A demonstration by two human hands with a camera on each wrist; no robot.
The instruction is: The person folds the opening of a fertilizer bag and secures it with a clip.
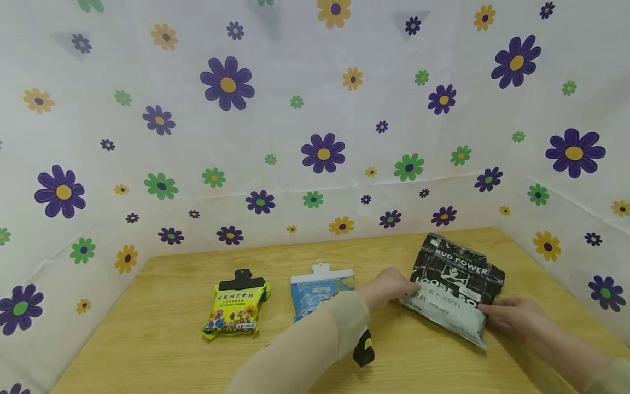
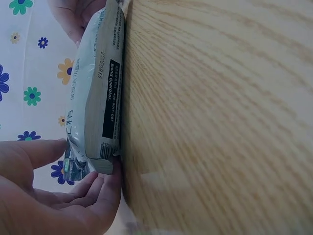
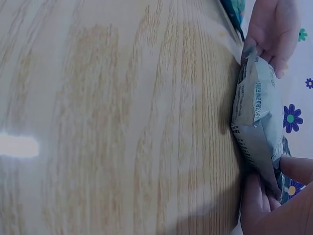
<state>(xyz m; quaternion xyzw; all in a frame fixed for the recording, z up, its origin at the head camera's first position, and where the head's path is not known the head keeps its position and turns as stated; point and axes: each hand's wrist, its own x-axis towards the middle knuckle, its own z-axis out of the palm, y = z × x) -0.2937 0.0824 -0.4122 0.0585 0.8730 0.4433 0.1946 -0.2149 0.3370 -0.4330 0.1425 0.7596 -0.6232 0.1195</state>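
Note:
A black and silver-grey soil fertilizer bag [image 1: 455,282], printed BUD POWER, lies tilted at the right of the table. My left hand [image 1: 389,287] grips its left edge; in the left wrist view the thumb of that hand [image 2: 63,191] is on the upper face and the fingers are underneath. From the other side, my right hand [image 1: 521,317] pinches the right edge. Its fingers [image 3: 254,196] reach beneath the bag in the right wrist view, with the thumb on top. The bag's underside stays close to the wood.
A blue bag [image 1: 315,295] with a white sealing clip [image 1: 322,272] lies mid-table, partly hidden by my left sleeve. Further left is a yellow fertilizer bag [image 1: 235,309] with a black clip [image 1: 241,280]. Flower-patterned white cloth [image 1: 275,126] surrounds the back and sides of the wooden table [image 1: 162,328].

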